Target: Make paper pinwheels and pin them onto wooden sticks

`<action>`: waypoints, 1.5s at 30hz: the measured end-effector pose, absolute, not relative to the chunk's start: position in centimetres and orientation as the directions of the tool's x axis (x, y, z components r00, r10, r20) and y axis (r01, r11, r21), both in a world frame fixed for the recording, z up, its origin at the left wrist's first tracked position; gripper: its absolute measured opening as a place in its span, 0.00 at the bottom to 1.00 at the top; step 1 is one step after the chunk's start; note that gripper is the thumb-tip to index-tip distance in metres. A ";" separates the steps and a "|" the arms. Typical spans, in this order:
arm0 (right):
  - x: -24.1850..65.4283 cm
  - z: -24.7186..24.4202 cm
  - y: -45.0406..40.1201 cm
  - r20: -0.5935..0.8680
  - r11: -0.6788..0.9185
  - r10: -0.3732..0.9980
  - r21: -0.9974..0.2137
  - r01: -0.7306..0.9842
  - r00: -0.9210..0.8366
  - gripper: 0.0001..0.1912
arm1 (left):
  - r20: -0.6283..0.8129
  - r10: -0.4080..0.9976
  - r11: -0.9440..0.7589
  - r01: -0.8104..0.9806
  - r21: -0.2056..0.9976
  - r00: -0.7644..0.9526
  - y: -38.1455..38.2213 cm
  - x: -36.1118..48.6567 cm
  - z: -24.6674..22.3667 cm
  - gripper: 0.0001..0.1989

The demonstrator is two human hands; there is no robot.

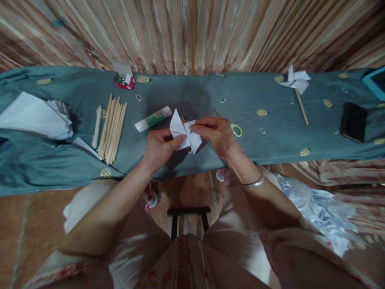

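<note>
A white paper pinwheel (pixel 178 121) with folded blades is held between my two hands above the cloth-covered table. My left hand (pixel 161 147) pinches its lower left part, thumb on top near the centre. On its right side, my right hand (pixel 219 134) grips a blade between thumb and fingers. Behind my left hand lies a glue stick (pixel 153 119) with a green label. Scissors with a pale green handle (pixel 236 130) lie just beyond my right hand, partly hidden by it.
Wooden sticks (pixel 112 128) and a white tube (pixel 96 126) lie left, by stacked paper (pixel 36 116). A small red box (pixel 124 81) stands behind. A finished pinwheel on a stick (pixel 301 106), a black phone-like object (pixel 354 122) and a blue-edged device (pixel 375 83) are right.
</note>
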State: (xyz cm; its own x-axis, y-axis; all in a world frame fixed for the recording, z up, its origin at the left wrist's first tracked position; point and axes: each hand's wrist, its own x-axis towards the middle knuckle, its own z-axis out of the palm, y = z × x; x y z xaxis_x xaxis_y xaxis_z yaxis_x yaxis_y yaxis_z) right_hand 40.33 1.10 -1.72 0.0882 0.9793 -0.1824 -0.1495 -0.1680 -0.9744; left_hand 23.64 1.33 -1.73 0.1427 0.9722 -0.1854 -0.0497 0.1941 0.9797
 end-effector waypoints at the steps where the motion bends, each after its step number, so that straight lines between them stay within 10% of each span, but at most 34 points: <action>1: 40.3 -1.7 1.1 -0.181 -0.166 0.980 -0.974 -0.154 0.088 0.08 | -0.185 0.972 0.195 -0.053 0.979 0.142 1.3 23.7 -1.7 0.09; 45: 40.3 -1.8 0.8 -0.086 -0.077 0.991 -0.993 -0.084 0.103 0.08 | -0.158 0.976 0.164 -0.033 0.986 0.148 1.2 23.5 -2.1 0.09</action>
State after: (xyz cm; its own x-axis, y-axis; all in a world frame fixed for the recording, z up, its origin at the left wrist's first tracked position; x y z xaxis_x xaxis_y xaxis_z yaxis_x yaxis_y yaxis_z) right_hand 40.28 0.84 -1.77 0.1026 0.9910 -0.0858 -0.0844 -0.0772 -0.9934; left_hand 23.51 1.24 -2.09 0.1475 0.9764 -0.1577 -0.0334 0.1642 0.9859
